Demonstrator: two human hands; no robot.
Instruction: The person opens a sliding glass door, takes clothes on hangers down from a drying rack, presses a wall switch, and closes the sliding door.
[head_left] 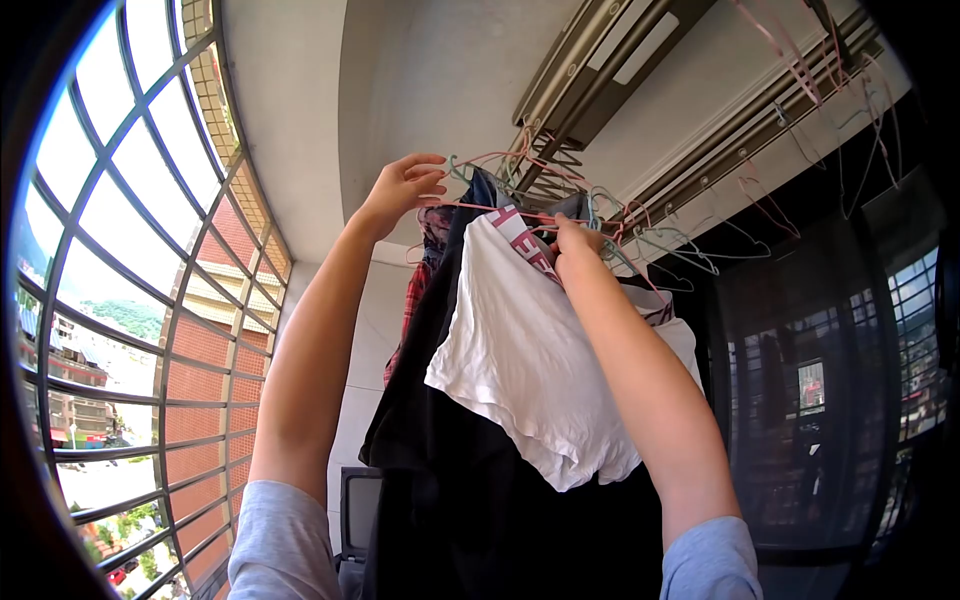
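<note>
White underwear [545, 350] with a red-and-white lettered waistband hangs in front of black clothing [450, 500]. My right hand [577, 240] is closed at the waistband's right end, by a pink hanger [470, 205]; its fingertips are partly hidden. My left hand [405, 190] is raised at the upper left with its fingers apart, beside the hanger's left end and a green hanger hook [456, 168]. It holds nothing. A red plaid garment [412, 300] hangs behind the black one.
Overhead runs a drying rack [590, 80] with a rail [700, 175] of empty hangers [680, 245]. A barred window [160, 290] curves along the left. Dark glass panels [810, 400] stand at the right, and a grey-framed object [360, 510] is low behind the clothes.
</note>
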